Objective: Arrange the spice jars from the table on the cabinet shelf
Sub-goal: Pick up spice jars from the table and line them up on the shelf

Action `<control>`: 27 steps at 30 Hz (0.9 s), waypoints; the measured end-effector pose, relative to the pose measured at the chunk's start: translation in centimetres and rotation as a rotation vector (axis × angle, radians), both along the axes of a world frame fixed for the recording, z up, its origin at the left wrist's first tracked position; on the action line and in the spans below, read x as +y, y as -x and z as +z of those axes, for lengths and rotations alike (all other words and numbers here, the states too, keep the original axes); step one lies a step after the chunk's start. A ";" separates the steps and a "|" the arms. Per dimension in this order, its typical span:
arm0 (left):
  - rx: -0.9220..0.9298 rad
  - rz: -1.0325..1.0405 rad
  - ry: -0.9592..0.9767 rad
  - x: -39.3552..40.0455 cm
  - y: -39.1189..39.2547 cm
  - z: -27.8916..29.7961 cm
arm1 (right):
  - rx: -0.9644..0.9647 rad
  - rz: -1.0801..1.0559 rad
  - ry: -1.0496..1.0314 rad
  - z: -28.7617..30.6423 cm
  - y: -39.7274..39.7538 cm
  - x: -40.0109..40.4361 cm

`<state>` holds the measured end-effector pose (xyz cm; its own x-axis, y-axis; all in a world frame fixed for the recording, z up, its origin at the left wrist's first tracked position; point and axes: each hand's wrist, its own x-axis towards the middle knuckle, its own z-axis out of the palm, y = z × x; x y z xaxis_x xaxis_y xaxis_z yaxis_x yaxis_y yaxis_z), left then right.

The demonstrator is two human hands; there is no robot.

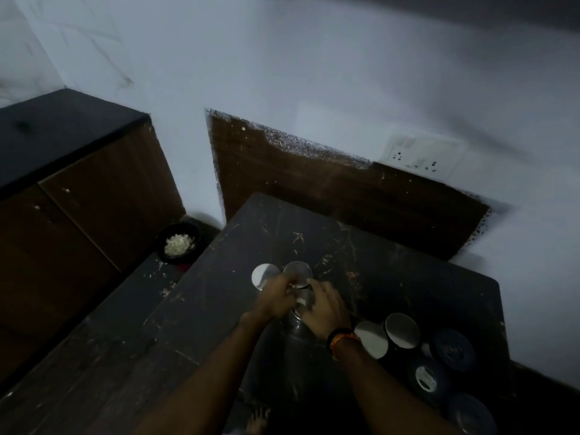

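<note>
Both hands meet out in front, arms reaching forward.

The left hand [276, 298] comes in from the lower left, fingers curled and blurred. The right hand [324, 310] sits just beside it, back upward, fingers bent downward, with a dark and orange band on its wrist. Both forearms are bare.

Home kitchen, dark countertop [62, 130], wood cabinets [103, 196], wall socket [420, 157]

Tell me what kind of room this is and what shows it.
Probably a home kitchen or pantry corner. Steel-lidded spice jars stand on a scuffed dark table, a dark-topped wooden cabinet sits to the left, and a wall socket is set in the white wall.
</note>
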<state>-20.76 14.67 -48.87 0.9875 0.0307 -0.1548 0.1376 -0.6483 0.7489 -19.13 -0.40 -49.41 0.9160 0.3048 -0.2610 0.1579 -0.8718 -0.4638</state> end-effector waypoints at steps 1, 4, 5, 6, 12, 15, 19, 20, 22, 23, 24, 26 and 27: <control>0.010 0.023 0.024 -0.1 0.4 -0.4 | 0.007 0.001 0.048 -0.5 0.4 0.1; 0.047 0.080 0.073 -0.4 1.3 -1.3 | 0.018 -0.019 0.121 -1.8 1.3 0.4; 0.048 0.106 0.081 -0.5 1.6 -1.5 | 0.023 -0.038 0.111 -2.0 1.5 0.5; 0.046 0.135 0.101 -0.6 1.9 -1.5 | 0.031 -0.061 0.095 -2.3 1.6 0.7; -0.008 0.203 0.276 -1.3 3.5 -1.5 | 0.028 -0.146 -0.009 -3.0 2.0 0.8; 0.012 0.244 0.384 -1.1 3.7 -1.4 | 0.026 -0.187 -0.100 -2.6 1.8 0.0; 0.036 0.406 0.532 -1.1 3.7 -1.9 | 0.121 -0.295 -0.422 -1.3 1.0 -1.6; 0.056 0.467 0.601 -1.2 3.6 -1.9 | 0.175 -0.329 -0.522 -0.6 0.8 -2.0; 0.119 0.571 0.804 -1.5 3.5 -1.7 | 0.266 -0.352 -0.720 0.9 0.3 -3.0; 0.173 0.594 0.912 -1.6 3.5 -1.5 | 0.297 -0.350 -0.814 1.7 0.1 -3.4; 0.248 0.590 1.019 -1.7 3.4 -1.1 | 0.318 -0.345 -0.895 2.5 0.0 -3.8; 0.406 0.525 1.256 -1.7 3.3 -0.4 | 0.329 -0.317 -0.999 4.1 -0.1 -4.4; 0.463 0.477 1.375 -1.7 3.3 0.0 | 0.322 -0.299 -1.030 4.8 -0.2 -4.7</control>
